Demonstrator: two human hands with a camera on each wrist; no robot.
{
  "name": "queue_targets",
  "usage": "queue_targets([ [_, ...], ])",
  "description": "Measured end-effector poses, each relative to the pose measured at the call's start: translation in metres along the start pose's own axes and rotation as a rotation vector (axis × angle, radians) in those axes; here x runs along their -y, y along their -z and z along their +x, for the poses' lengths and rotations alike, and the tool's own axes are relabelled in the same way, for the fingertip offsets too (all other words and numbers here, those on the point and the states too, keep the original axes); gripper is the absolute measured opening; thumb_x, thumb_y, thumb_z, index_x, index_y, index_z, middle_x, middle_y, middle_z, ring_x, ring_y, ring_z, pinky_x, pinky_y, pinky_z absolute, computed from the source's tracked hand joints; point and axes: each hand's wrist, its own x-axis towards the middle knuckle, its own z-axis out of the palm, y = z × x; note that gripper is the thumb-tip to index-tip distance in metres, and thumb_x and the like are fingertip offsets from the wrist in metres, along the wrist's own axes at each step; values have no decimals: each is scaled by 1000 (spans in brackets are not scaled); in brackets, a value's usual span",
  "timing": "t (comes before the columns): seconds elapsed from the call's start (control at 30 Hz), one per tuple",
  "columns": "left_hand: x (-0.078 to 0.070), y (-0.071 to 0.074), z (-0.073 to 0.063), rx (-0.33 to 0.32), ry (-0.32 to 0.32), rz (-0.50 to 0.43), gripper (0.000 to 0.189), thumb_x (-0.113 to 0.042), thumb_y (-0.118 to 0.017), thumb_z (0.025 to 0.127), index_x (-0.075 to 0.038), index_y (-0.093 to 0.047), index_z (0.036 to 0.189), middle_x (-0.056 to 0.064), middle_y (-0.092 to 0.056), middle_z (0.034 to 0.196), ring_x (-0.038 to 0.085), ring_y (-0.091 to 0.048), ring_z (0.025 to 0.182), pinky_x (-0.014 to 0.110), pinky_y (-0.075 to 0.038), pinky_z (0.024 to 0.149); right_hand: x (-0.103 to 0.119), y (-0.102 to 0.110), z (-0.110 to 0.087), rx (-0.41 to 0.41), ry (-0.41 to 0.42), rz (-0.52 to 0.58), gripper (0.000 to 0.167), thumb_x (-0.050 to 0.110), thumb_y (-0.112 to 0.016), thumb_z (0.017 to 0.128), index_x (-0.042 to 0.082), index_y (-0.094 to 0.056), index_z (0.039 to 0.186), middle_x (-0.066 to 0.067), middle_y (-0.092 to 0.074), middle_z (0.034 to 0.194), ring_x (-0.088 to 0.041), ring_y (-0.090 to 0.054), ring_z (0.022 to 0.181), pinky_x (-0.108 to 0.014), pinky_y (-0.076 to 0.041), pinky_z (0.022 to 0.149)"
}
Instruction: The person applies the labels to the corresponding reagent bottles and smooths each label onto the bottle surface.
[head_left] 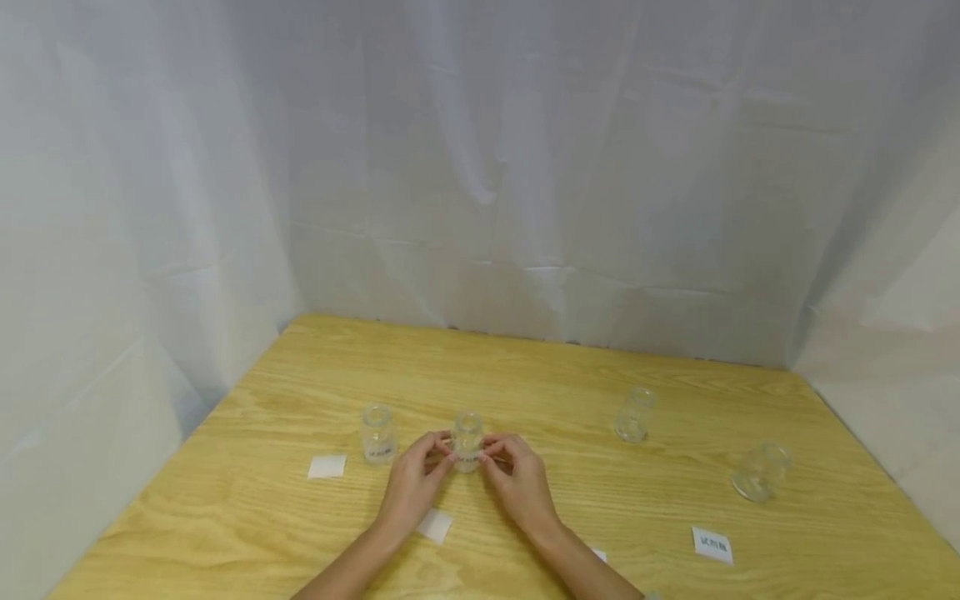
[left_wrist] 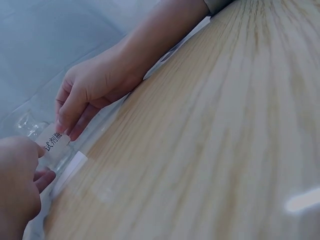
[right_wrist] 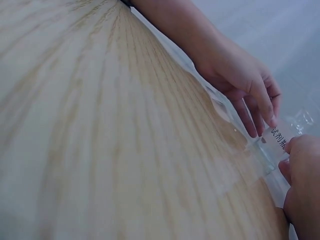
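A small clear glass reagent bottle [head_left: 468, 423] stands between both hands, a white printed label [left_wrist: 52, 143] across its front. From the left, my left hand [head_left: 414, 482] pinches one end of that label, thumb in front and fingers by the glass. My right hand [head_left: 522, 483] does the same at the other end. Both thumbs press the label edges close to the bottle; whether it is stuck down all along cannot be told. In the right wrist view the left hand [right_wrist: 237, 70] is the farther one, and the fingers partly cover the bottle.
Left of the hands stands a second glass bottle [head_left: 378, 437] bearing a similar label. Two unlabelled bottles, one farther back [head_left: 634, 417] and one at right [head_left: 761, 472], are on the wooden table [head_left: 300, 533]. Blank paper pieces [head_left: 327, 466] and a printed label [head_left: 712, 544] lie about. White curtains surround the table.
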Motion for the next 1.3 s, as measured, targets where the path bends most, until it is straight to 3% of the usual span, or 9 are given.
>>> queue_targets([
  [0.13,0,-2,1,-7,6,0,6,-4,-62,86,-4,-56,85,20,-58,114,33,-59,97,30,-51,75,12,2,-1,-23,11,-17,6,-12,-62,80,-11,-57,83,-25,-59,99,-37,-61,89,-33,-51,77],
  [0.53,0,-2,0,-29,20,-88,9,1,-65,83,-1,-56,84,21,-60,109,35,-60,97,31,-50,79,9,3,0,-64,35,-19,9,-11,-66,78,-11,-58,81,-24,-62,92,-35,-63,84,-33,-52,73],
  [0.7,0,0,0,-22,46,-107,15,0,-66,81,-1,-52,88,19,-60,108,34,-58,99,32,-48,83,6,4,1,-45,-3,54,13,-11,-65,78,-13,-54,84,-26,-61,91,-37,-62,87,-34,-51,76],
  [0.83,-1,1,0,-13,102,-123,18,-1,-66,82,-1,-52,92,17,-60,109,34,-56,101,33,-47,84,5,5,1,-5,-63,98,17,-12,-64,79,-14,-52,92,-27,-59,96,-40,-60,91,-33,-50,77],
  [1.0,-3,3,1,32,153,-170,32,2,-67,80,2,-50,107,21,-51,119,38,-51,107,31,-49,82,7,7,0,49,-135,110,30,-9,-63,81,-13,-47,106,-29,-54,108,-44,-56,97,-37,-49,81],
  [1.17,-1,5,4,117,127,-219,53,1,-66,82,-1,-44,130,22,-43,131,39,-44,116,35,-46,87,9,8,3,116,-136,88,52,-1,-66,82,-10,-41,126,-29,-49,119,-42,-54,103,-42,-47,83],
  [1.3,2,7,6,149,107,-206,50,-3,-65,83,-3,-48,130,19,-45,132,37,-46,116,37,-45,88,9,6,5,130,-134,67,50,5,-67,83,-7,-46,126,-25,-53,117,-36,-58,99,-35,-49,81],
])
